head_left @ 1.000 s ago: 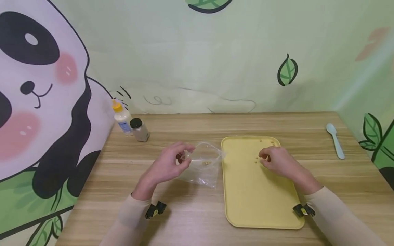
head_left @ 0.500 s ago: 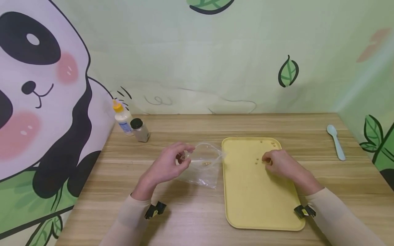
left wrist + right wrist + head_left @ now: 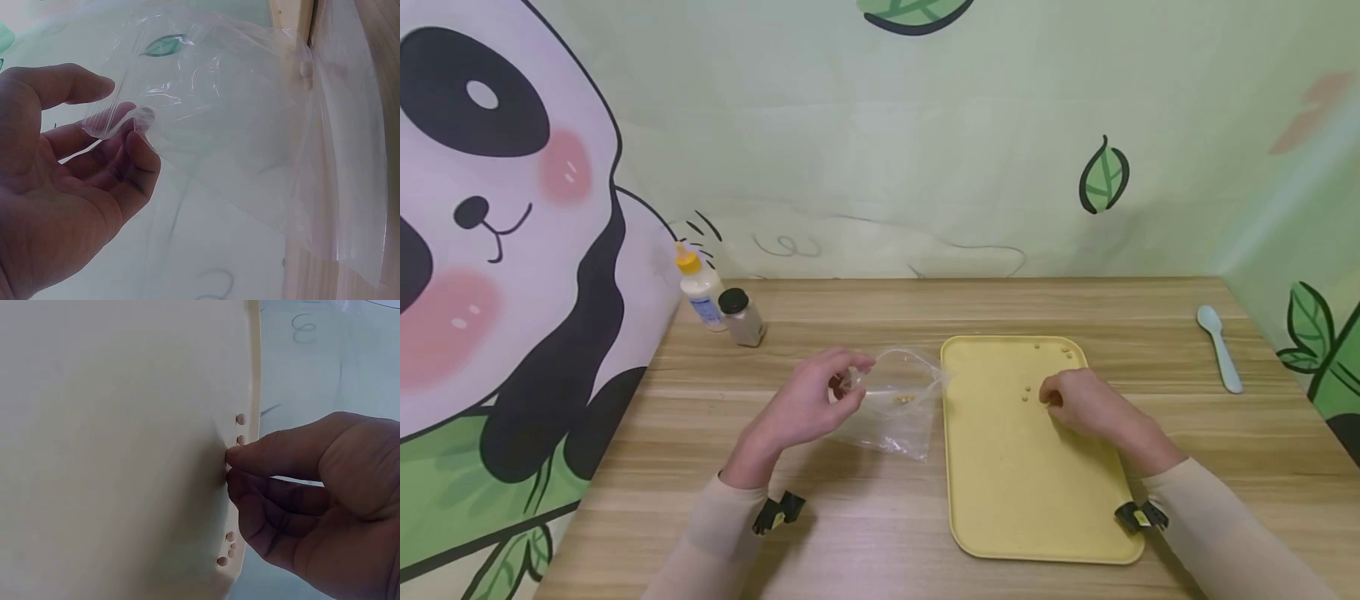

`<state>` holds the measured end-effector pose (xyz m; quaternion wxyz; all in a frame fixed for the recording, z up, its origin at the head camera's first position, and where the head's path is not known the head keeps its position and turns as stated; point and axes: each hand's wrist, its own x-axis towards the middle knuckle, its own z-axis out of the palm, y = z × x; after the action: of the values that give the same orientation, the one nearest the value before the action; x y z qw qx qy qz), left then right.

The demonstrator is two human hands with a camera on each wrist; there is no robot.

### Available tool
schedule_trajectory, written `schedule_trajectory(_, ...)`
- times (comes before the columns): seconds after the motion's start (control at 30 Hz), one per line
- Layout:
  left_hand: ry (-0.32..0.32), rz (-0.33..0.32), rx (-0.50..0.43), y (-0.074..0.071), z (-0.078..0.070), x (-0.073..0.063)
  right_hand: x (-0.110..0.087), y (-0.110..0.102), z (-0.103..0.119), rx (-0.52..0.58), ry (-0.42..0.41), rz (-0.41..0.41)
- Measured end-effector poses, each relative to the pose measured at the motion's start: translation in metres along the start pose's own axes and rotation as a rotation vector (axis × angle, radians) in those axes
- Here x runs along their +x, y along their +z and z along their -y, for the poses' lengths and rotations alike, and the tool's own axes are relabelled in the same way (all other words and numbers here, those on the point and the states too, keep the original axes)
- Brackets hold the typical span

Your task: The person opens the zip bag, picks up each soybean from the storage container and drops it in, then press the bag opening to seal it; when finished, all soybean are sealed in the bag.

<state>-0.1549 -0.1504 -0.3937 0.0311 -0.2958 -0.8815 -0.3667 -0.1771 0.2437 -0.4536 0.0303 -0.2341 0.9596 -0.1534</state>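
In the head view my left hand holds the rim of a clear zip bag, its mouth spread towards the tray. The left wrist view shows the curled fingers gripping the bag's zip edge, with the thumb apart from it. A few pale beans lie inside. On the yellow tray, my right hand has thumb and forefinger brought close together at the surface. Loose beans lie just left of the fingertips. In the right wrist view, beans sit on both sides of the fingers; whether one is pinched is unclear.
Several more beans lie near the tray's far right corner. A light blue spoon rests at the far right of the wooden table. A yellow-capped bottle and a black-lidded jar stand at the back left.
My right hand has shifted slightly right and nearer, its thumb and forefinger coming down to the tray. The left hand and the bag have stayed where they were.
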Motion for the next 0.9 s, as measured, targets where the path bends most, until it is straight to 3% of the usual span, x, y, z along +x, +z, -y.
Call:
schedule_trajectory(0.53, 0.010, -0.003, 0.002, 0.000, 0.001, 0.000, 0.003, 0.000, 0.007, 0.031, 0.027, 0.026)
schedule_trajectory(0.9, 0.009, 0.004, 0.007, 0.001, 0.000, 0.000, 0.010, 0.003, 0.012, -0.006, 0.000, -0.010)
